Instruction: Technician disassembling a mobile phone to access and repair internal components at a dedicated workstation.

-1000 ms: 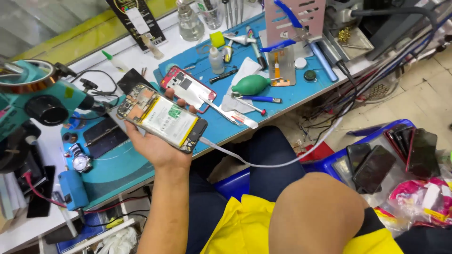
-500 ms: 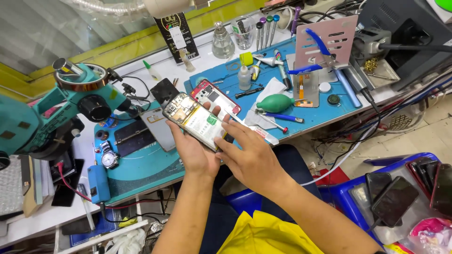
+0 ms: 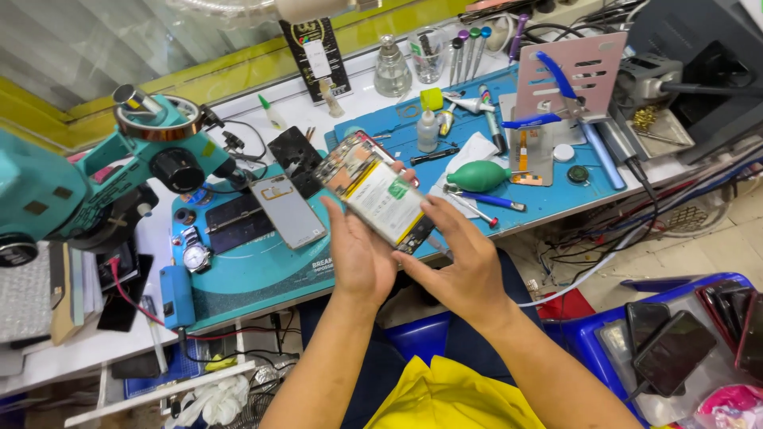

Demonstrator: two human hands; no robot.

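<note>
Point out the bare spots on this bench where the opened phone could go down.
Free: the teal mat in front of the wristwatch and grey back cover. The blue mat is crowded with tools, apart from a strip beside the green blower.

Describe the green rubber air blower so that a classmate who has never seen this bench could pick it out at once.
Find the blue work mat on the right half of the bench. Near its front edge, just right of the opened phone held in both hands, lies the green air blower. It is the only bulb-shaped thing there, among thin pens and tweezers.
</note>
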